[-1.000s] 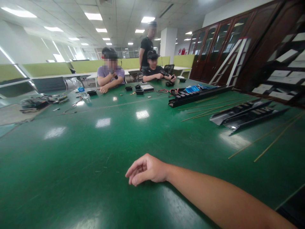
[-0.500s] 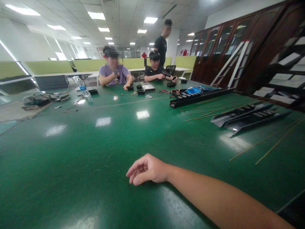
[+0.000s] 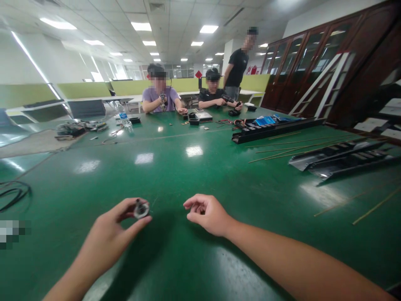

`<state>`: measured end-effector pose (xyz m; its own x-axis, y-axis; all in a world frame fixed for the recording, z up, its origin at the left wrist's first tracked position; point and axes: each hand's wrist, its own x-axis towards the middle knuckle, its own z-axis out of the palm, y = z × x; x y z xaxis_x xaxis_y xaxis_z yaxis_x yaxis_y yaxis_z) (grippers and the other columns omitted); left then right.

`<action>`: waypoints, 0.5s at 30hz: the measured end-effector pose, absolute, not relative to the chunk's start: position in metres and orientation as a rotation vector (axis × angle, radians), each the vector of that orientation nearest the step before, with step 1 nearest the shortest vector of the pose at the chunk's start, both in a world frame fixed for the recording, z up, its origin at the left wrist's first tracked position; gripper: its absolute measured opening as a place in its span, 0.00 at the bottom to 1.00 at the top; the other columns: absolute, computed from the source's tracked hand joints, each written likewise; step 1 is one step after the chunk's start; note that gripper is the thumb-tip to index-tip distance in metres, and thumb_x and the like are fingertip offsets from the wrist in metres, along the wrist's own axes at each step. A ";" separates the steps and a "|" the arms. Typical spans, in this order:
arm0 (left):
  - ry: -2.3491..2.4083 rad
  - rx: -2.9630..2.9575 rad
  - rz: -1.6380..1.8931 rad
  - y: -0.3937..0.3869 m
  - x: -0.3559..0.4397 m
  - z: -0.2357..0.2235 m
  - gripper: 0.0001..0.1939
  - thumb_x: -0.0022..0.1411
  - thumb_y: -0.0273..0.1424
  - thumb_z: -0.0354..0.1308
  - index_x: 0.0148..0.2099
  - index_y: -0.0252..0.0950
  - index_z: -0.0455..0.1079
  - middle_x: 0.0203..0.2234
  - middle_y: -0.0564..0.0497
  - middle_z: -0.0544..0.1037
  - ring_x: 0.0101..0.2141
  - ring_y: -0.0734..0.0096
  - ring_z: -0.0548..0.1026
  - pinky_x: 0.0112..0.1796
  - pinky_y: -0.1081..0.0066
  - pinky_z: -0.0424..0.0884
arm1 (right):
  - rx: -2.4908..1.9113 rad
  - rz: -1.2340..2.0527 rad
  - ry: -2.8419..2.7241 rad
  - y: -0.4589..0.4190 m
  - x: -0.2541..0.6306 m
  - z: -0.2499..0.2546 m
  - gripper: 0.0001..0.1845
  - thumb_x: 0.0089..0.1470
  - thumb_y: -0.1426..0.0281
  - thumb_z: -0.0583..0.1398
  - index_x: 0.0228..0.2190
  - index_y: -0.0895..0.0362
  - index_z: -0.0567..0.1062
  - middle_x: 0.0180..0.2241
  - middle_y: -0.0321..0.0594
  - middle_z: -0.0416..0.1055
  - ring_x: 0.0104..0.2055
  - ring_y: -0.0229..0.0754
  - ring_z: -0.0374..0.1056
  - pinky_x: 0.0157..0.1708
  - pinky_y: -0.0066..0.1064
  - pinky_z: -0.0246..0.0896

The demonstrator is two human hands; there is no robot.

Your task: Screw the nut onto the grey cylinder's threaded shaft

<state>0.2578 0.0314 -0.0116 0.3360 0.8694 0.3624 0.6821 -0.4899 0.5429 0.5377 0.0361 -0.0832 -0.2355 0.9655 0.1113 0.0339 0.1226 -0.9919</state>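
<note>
My left hand holds a small round metal part between thumb and fingers, just above the green tabletop. The part has a pale ring, a dark middle and a short dark stub on top; its exact kind I cannot make out. To its right, my right hand hovers over or rests on the table with fingers loosely curled. Thumb and forefinger stand apart there, and nothing shows between them. A gap of bare green surface separates the two hands.
Metal channels and thin rods lie on the right. A long black channel holds blue packs. A plastic bottle stands far left, a black cable nearer. Two people sit opposite; another stands behind them.
My left hand has come into view from the left, holding the round metal part. My right hand keeps its loose curl. The view has turned slightly left, and the standing person has shifted right.
</note>
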 end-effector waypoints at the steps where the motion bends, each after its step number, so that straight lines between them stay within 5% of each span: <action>1: 1.343 2.320 0.835 0.040 0.275 -0.015 0.19 0.60 0.42 0.63 0.50 0.40 0.72 0.40 0.51 0.80 0.38 0.65 0.80 0.41 0.68 0.77 | -1.084 1.183 -1.480 0.036 0.538 -0.084 0.17 0.45 0.77 0.65 0.41 0.59 0.78 0.36 0.41 0.75 0.28 0.34 0.68 0.28 0.27 0.62; 5: 1.106 2.420 0.711 0.061 0.327 -0.041 0.16 0.65 0.37 0.58 0.54 0.42 0.70 0.44 0.49 0.77 0.43 0.65 0.76 0.46 0.66 0.74 | -1.133 1.064 -1.526 0.037 0.540 -0.087 0.27 0.44 0.79 0.62 0.49 0.57 0.73 0.41 0.42 0.73 0.30 0.35 0.69 0.28 0.26 0.63; 11: 1.037 2.470 0.658 0.060 0.316 -0.073 0.25 0.68 0.36 0.55 0.65 0.45 0.59 0.50 0.48 0.74 0.48 0.66 0.75 0.50 0.68 0.71 | -1.199 1.021 -1.675 0.038 0.541 -0.087 0.25 0.42 0.79 0.64 0.46 0.55 0.74 0.36 0.37 0.73 0.31 0.36 0.68 0.30 0.28 0.64; 15: 1.142 2.417 0.819 0.058 0.311 -0.074 0.20 0.63 0.35 0.61 0.57 0.43 0.63 0.44 0.52 0.76 0.44 0.69 0.76 0.45 0.71 0.73 | -1.212 1.001 -1.697 0.038 0.540 -0.083 0.24 0.42 0.77 0.66 0.45 0.54 0.75 0.34 0.35 0.72 0.30 0.36 0.68 0.31 0.28 0.63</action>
